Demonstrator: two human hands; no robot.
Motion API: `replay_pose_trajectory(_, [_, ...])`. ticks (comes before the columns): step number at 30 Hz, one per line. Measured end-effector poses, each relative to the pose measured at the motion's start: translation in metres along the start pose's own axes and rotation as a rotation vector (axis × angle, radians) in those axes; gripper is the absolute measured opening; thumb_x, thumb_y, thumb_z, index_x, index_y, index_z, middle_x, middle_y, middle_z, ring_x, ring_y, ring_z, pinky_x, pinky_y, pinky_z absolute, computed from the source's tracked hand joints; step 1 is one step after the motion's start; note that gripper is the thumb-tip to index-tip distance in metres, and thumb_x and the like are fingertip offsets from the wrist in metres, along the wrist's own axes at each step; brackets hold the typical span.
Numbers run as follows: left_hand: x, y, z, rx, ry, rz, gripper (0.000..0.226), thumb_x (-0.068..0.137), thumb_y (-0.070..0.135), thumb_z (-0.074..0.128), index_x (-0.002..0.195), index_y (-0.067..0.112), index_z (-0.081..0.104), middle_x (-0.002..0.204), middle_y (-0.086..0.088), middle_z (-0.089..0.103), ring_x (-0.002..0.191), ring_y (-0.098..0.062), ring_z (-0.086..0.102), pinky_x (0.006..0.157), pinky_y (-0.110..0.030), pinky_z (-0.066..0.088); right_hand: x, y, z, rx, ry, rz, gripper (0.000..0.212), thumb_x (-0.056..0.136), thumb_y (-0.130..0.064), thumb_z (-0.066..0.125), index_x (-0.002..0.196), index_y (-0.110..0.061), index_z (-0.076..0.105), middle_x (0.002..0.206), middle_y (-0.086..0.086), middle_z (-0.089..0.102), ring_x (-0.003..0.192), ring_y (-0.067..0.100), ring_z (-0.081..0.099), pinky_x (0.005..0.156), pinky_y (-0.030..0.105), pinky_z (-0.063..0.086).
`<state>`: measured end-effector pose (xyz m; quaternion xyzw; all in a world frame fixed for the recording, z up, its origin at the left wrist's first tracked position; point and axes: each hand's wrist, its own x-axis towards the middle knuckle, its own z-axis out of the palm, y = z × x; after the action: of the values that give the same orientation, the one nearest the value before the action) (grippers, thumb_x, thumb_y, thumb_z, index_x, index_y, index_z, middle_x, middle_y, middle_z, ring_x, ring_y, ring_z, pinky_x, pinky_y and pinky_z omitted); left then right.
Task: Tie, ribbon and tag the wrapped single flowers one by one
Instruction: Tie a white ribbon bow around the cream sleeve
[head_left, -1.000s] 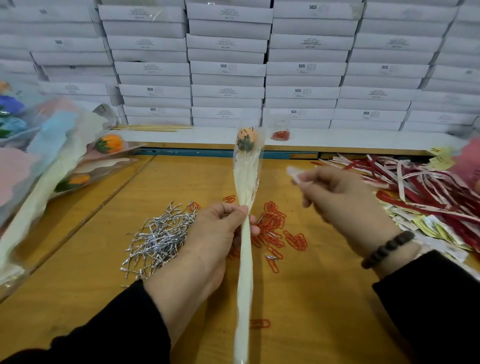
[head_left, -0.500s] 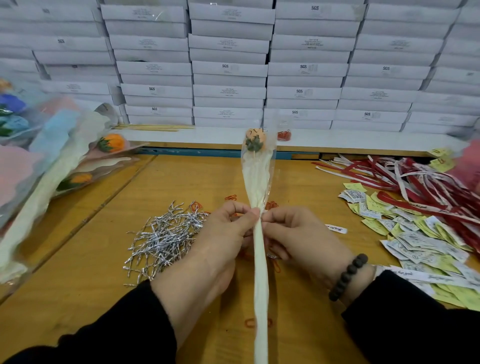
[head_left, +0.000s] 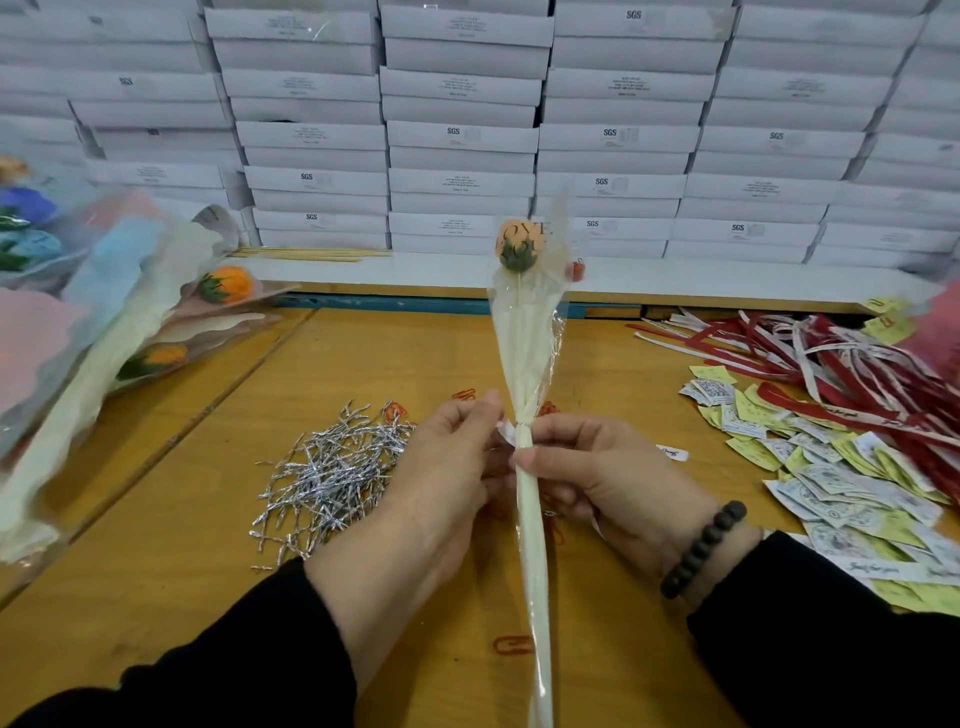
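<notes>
Wooden table (head_left: 156, 561); wrapped flower (head_left: 524, 332) upright between both hands' grip

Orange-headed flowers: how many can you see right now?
3: the wrapped flower gripped upright by both hands, and two lying left: one farther back, one nearer. More may be hidden in that pile.

Packing workshop: stacked white boxes (head_left: 462, 135) behind a wooden bench (head_left: 156, 545) heaped with twist ties (head_left: 332, 467), ribbons (head_left: 831, 364), tags (head_left: 831, 467).
</notes>
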<state>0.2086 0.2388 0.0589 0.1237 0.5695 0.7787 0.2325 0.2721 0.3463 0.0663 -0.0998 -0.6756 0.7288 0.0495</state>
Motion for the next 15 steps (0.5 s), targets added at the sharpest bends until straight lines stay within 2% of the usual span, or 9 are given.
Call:
replay_pose_trajectory(2, [0.0001,0.0016,-0.0009,0.005,0.006,-0.039,0.021,0.094,0.025,0.051,0.089,0.005,0.055,0.086,-0.020,0.064,0.075,-0.030,0.060,0.075,-0.044,0.052,0.0007,0.0011,0.0002,0.021,0.005,-0.024,0.016,0.079,0.005,0.064,0.093,-0.003,0.065,0.062,0.005,0.054,0.037,0.004,0.036,0.033,0.012,0.028])
replay_pose_trajectory(5, [0.0000,0.0016,-0.0027,0.060,-0.058,-0.083,0.029,0.093,0.030,0.052,0.084,0.005,0.064,0.074,-0.016,0.063,0.063,-0.024,0.060,0.063,-0.034,0.050,0.0011,0.0019,-0.0006,0.006,0.021,-0.043,0.017,0.078,0.006,0.064,0.087,-0.008,0.063,0.061,0.003,0.054,0.037,0.004,0.036,0.032,0.012,0.028])
replay_pose_trajectory(7, [0.0003,0.0003,-0.0040,0.079,-0.091,-0.084,0.028,0.091,0.028,0.055,0.082,0.004,0.066,0.070,-0.014,0.064,0.060,-0.023,0.061,0.062,-0.031,0.049,0.0014,0.0015,-0.0021,-0.012,0.028,-0.045,0.017,0.078,0.006,0.064,0.089,-0.007,0.061,0.059,0.003,0.051,0.037,0.005,0.038,0.032,0.013,0.028])
replay_pose_trajectory(10, [0.0003,-0.0017,-0.0053,0.093,-0.080,-0.022,0.019,0.088,0.015,0.059,0.089,-0.003,0.064,0.068,-0.017,0.063,0.056,-0.024,0.060,0.055,-0.028,0.049,0.0015,0.0013,-0.0030,-0.037,0.016,-0.054,0.019,0.079,0.005,0.064,0.092,-0.008,0.060,0.058,0.003,0.053,0.038,0.006,0.041,0.032,0.014,0.029])
replay_pose_trajectory(13, [-0.0002,-0.0015,-0.0051,0.101,-0.017,0.052,0.012,0.085,0.010,0.062,0.076,0.002,0.063,0.050,-0.007,0.055,0.037,-0.011,0.051,0.037,-0.015,0.039,0.0016,0.0002,-0.0034,-0.048,-0.005,-0.062,0.021,0.080,0.002,0.065,0.093,-0.012,0.058,0.058,0.001,0.060,0.038,0.007,0.042,0.032,0.014,0.030])
replay_pose_trajectory(15, [0.0007,-0.0002,-0.0047,0.087,0.027,0.075,0.013,0.084,0.008,0.063,0.072,0.003,0.063,0.046,-0.006,0.050,0.033,-0.008,0.043,0.034,-0.013,0.033,0.0015,-0.0016,-0.0049,-0.057,-0.025,-0.051,0.024,0.079,0.001,0.066,0.097,-0.012,0.057,0.067,0.005,0.068,0.039,0.007,0.043,0.033,0.015,0.031])
